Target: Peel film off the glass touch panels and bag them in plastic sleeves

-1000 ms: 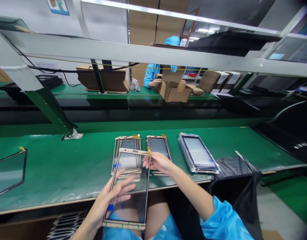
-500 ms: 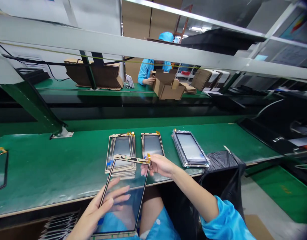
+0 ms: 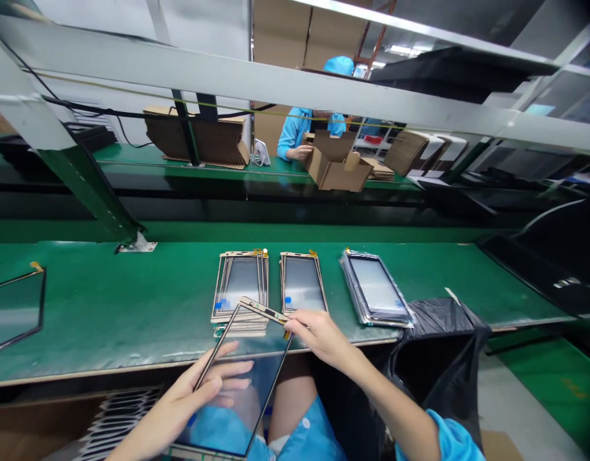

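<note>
A see-through touch screen panel (image 3: 263,362) with a dark border and a cream top strip is tilted above my lap, over the bench's front edge. My left hand (image 3: 192,390) grips its left side, with the fingers showing through the glass. At the upper right corner, my right hand (image 3: 317,336) pinches the panel by the small gold flex tab. Beyond it on the green bench lie a left stack of panels (image 3: 242,278) and a middle stack (image 3: 302,282), both with cream borders. A third stack (image 3: 374,288), to the right, looks wrapped in clear film.
Another panel (image 3: 14,314) lies at the bench's far left. A black bin bag (image 3: 434,320) hangs open at the front edge, right of my knees. Across the divider, a person in blue (image 3: 291,131) handles an open cardboard box (image 3: 340,173). A rail (image 3: 276,80) crosses above.
The panel's top has swung so that it slants down more to the right. My right hand has closed over the corner by the tab. The whole view has shifted slightly.
</note>
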Demonstrator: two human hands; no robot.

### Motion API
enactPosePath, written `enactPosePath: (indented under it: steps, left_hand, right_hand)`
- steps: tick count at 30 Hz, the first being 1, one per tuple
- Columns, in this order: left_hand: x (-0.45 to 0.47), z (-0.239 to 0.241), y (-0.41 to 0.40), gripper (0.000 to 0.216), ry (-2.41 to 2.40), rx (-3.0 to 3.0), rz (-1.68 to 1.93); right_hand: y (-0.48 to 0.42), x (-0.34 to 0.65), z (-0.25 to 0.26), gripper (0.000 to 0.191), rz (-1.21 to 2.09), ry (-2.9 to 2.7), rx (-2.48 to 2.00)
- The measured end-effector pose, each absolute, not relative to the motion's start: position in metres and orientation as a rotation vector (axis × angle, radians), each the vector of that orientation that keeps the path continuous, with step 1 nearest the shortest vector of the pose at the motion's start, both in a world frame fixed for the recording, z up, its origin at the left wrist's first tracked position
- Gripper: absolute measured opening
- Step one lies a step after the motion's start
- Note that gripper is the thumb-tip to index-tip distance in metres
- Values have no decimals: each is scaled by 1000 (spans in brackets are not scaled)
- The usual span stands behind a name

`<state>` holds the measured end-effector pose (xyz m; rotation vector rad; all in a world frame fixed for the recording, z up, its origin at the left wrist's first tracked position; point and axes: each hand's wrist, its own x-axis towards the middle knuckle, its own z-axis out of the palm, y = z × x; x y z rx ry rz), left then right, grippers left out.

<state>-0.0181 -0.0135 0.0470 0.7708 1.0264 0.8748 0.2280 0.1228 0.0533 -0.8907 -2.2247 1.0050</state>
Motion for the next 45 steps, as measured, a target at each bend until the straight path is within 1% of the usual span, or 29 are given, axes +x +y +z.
enactPosePath:
  steps: [3,7,11,15,18,20,22,23,24,26,28,29,30,31,33,34,36,38,40,45]
  left_hand:
    - [-22,49,-17,54,1068,890,738]
    - [-24,47,-23,50,1178,1041,622]
    - [-26,50,-25,48,1191,1114,576]
    - [-29,55,-25,49,1189,1132,561]
    - [-29,56,-23,49,1195,1125,571]
    - [-27,57,-20,48,1158,1077,593]
    - [-27,58,-14,47,1081,994,629]
    - [-28,59,-11,48,1043,948,648]
    - [-29,60,-7,49,1012,904,665]
    - [-35,60,1,51,973,833,687]
    - [-43,60,7,53,961,784,696]
    - [-47,59,9,54,960,764,701]
    - [-50,59,11,55,962,748,706]
    - [-52,58,12,55,965,740,711]
    - [-52,58,13,55,977,755,708]
    - [-50,59,13,55,981,780,695]
    - [-43,61,11,52,977,852,654]
    - [-34,64,9,49,983,923,616]
    - [-26,68,6,46,1011,983,593]
    - [-20,75,1,44,1117,1115,560]
  right_hand:
    - [127,224,76,24,801,-2357,-751]
    - [129,212,105,13,771,-2535,-503]
    - [128,209,117,9,665,-2729,-455]
    - [126,212,117,14,537,-2789,-402]
    - [125,213,113,20,367,-2812,-370]
    - [123,213,108,24,236,-2787,-345]
    - [119,215,105,26,213,-2701,-335]
    - [116,218,104,25,298,-2634,-348]
    - [113,222,104,23,462,-2550,-378]
    - [107,236,105,18,978,-2309,-468]
    - [108,255,107,17,1466,-1970,-528]
    - [110,266,108,19,1585,-1800,-557]
    - [114,277,108,21,1603,-1652,-598]
    - [120,286,107,22,1522,-1529,-649]
    - [130,297,104,19,1185,-1391,-788]
    - [134,297,102,16,1018,-1399,-851]
    - [136,286,96,8,796,-1623,-909]
    - [134,265,93,4,728,-2025,-841]
    - [129,241,94,6,702,-2365,-677]
    - [126,216,108,7,607,-2708,-447]
